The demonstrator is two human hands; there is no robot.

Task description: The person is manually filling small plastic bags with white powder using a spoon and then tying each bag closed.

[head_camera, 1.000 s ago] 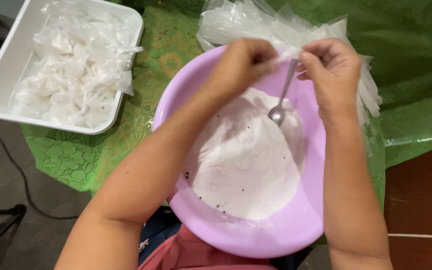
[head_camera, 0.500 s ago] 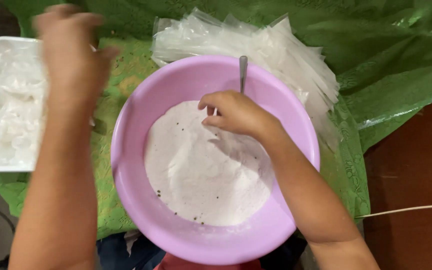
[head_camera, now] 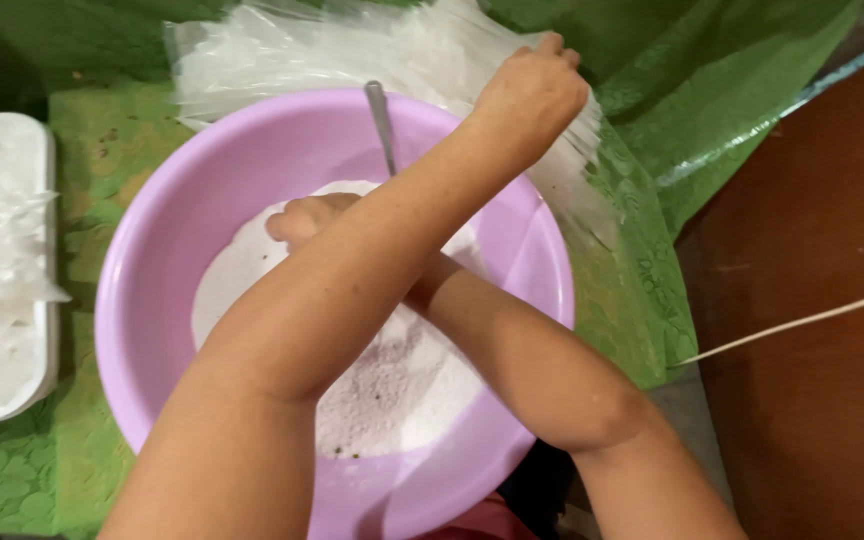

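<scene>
Arms crossed over the lilac plastic basin (head_camera: 152,300). Left hand (head_camera: 532,95) reaches across to the far side, past the basin's far rim, fingers curled down onto the stack of clear plastic bags (head_camera: 352,50); looks like a pinch on the top bag, but the fingertips are hidden behind the knuckles, so can't tell for sure. Right hand (head_camera: 307,218) sits low inside the basin on the white powder (head_camera: 402,370), mostly covered by the left forearm; only knuckles show, grip can't be told. Metal spoon (head_camera: 380,120) stands in the powder just beyond the right hand, handle leaning on the far rim. Dark specks in the powder near the basin's near side. White tray (head_camera: 37,250) of filled, tied bags sits at the table's left edge, on the green lace-pattern tablecloth (head_camera: 642,290). Bag stack lies along the far edge, touching the basin.
</scene>
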